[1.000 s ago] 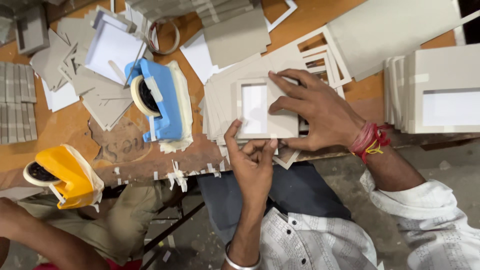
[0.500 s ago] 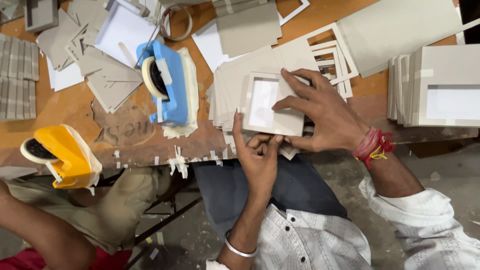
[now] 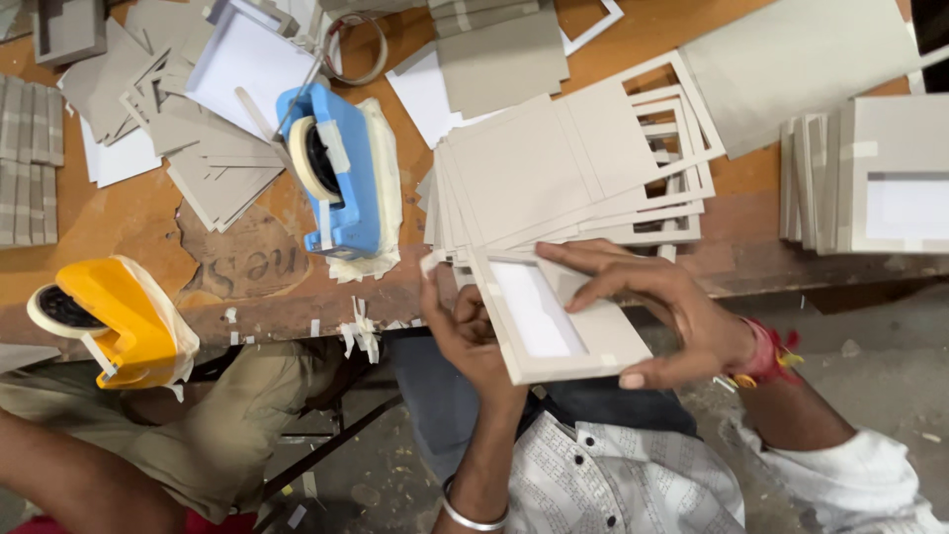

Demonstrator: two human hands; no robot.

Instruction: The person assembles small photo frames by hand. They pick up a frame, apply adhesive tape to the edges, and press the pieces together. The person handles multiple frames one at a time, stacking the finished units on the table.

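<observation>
Cardboard frame (image 3: pixel 559 331) lower centre, long axis tilted toward lower right; we've got left hand (image 3: pixel 465 336) pinching its left edge, right hand (image 3: pixel 672 316) fingers spread, clamping its right side.

The person wears a white shirt with small grey printed marks all over it (image 3: pixel 603 485) and little dark round buttons down the front. The long white sleeve (image 3: pixel 850 475) on the right arm is pushed up and bunched above the wrist. A red thread band with bits of yellow (image 3: pixel 766 354) is tied around the right wrist. A thin shiny silver bangle (image 3: pixel 473 514) sits on the left wrist. Dark blue trousers (image 3: pixel 445 396) cover the legs. Both hands are bare.
</observation>
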